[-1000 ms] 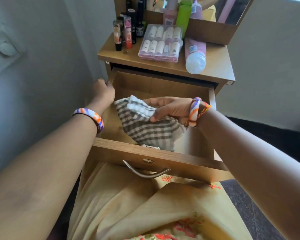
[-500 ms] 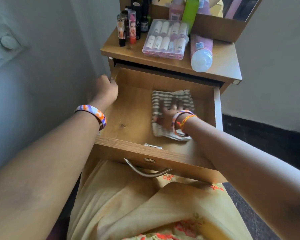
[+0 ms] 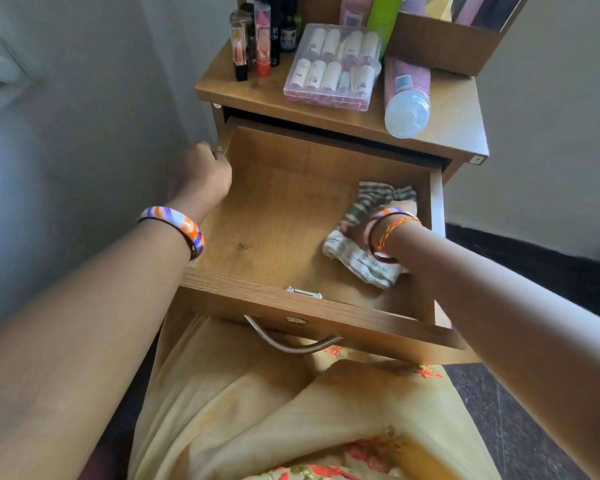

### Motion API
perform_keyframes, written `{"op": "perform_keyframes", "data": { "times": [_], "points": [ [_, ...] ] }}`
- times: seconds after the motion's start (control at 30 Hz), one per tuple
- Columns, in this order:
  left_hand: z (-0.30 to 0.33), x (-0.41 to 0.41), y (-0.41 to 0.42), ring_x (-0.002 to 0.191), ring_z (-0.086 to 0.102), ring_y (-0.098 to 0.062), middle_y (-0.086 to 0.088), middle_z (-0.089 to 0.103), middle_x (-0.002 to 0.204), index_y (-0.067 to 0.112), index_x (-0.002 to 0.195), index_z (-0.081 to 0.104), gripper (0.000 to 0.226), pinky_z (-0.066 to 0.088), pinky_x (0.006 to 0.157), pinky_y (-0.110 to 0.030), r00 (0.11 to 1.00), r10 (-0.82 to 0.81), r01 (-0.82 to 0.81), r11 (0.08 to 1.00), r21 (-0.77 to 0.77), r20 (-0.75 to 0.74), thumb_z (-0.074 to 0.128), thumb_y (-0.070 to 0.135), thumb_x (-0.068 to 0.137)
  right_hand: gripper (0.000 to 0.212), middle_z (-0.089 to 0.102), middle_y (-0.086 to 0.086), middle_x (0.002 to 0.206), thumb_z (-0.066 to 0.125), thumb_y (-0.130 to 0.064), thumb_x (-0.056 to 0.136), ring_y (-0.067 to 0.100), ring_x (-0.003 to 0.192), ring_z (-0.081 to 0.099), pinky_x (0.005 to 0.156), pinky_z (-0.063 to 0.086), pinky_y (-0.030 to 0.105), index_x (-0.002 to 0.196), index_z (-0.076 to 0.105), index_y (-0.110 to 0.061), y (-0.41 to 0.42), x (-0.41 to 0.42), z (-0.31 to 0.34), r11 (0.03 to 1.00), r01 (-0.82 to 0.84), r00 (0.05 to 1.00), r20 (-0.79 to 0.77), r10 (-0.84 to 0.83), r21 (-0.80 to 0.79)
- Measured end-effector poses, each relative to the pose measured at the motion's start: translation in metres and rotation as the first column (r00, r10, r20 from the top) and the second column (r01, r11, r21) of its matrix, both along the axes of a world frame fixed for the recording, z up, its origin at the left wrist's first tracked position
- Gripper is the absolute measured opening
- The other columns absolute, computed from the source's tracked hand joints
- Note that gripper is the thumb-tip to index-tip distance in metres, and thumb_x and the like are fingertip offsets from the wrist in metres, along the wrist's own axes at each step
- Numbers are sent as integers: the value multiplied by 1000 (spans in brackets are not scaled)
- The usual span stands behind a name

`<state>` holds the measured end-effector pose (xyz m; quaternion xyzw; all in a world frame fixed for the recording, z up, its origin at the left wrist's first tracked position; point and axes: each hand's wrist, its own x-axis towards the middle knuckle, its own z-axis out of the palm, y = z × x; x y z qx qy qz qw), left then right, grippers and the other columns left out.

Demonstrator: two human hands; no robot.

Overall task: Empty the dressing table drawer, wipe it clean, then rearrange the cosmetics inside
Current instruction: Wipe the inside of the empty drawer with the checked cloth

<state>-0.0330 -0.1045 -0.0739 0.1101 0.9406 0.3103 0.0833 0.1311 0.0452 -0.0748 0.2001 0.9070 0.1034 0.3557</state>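
Right hand point(image 3: 383, 225) presses the striped grey-and-white cloth point(image 3: 364, 258) down at centre-right, against the wooden drawer's point(image 3: 274, 216) right wall, unwiped floor stretching leftward toward the left hand point(image 3: 205, 171) gripping the left rim.

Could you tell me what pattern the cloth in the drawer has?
The cloth has grey and white stripes; head view.

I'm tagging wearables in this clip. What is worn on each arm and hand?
Both forearms are bare, with no sleeves or gloves. The left wrist carries a broad bangle swirled in orange, purple and white. The right wrist has a matching swirled bangle, a thin dark red bangle and an orange-yellow thread.
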Motion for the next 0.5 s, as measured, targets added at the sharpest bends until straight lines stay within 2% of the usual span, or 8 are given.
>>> {"op": "perform_keyframes", "data": {
  "times": [0.1, 0.17, 0.27, 0.33, 0.4, 0.43, 0.5],
  "points": [
    [-2, -1, 1, 115, 53, -40, -23, 57, 124, -1, 122, 54, 38, 43, 89, -42, 1000, 4, -5, 1000, -26, -27, 33, 23, 101, 46, 43, 4, 145, 42, -35, 96, 29, 132, 43, 106, 39, 44, 141, 37, -29, -1, -23, -15, 991, 110, 990, -101, -102, 75],
    [-6, -4, 2, 112, 55, -40, -22, 59, 121, 1, 120, 55, 38, 45, 86, -42, 999, 6, -7, 1000, -27, -37, 33, 25, 100, 47, 47, 5, 142, 42, -37, 93, 32, 128, 46, 104, 39, 46, 138, 44, -25, -10, -34, -18, 984, 180, 969, -174, -173, 21],
    [-10, -9, 2, 109, 56, -41, -22, 61, 118, 1, 117, 56, 38, 46, 86, -43, 998, 9, -11, 999, -42, -67, 33, 26, 100, 33, 57, 11, 130, 43, -17, 96, 29, 119, 55, 93, 45, 30, 124, 57, -8, -24, -40, -15, 979, 193, 956, -212, -202, -64],
    [-12, -11, 3, 109, 57, -40, -22, 60, 118, 1, 117, 56, 38, 47, 86, -42, 997, 9, -13, 999, -48, -73, 32, 25, 100, 29, 61, 12, 124, 48, -13, 92, 27, 113, 59, 88, 47, 26, 118, 62, -8, -38, -52, -17, 977, 155, 940, -281, -191, -147],
    [-13, -13, 5, 110, 56, -41, -23, 60, 119, 1, 118, 56, 39, 46, 89, -43, 997, 12, -16, 998, -54, -74, 31, 25, 99, 43, 54, 19, 133, 49, -23, 91, 30, 120, 55, 97, 45, 32, 131, 51, -6, -54, -79, -31, 962, 107, 922, -336, -191, -253],
    [-14, -14, 5, 112, 54, -43, -25, 59, 120, 1, 117, 56, 39, 45, 91, -44, 998, 11, -14, 998, -59, -65, 31, 24, 99, 57, 43, 23, 141, 46, -32, 91, 35, 128, 46, 106, 40, 40, 140, 38, -5, -63, -94, -43, 950, 92, 913, -355, -199, -298],
    [-14, -17, 6, 114, 52, -45, -26, 58, 122, 0, 117, 56, 38, 43, 92, -45, 997, 23, -28, 998, -61, -68, 32, 23, 98, 72, 19, 23, 153, 35, -44, 89, 42, 141, 22, 115, 19, 52, 148, 17, -9, -82, -117, -52, 956, -17, 910, -400, -107, -294]
  ]
}}
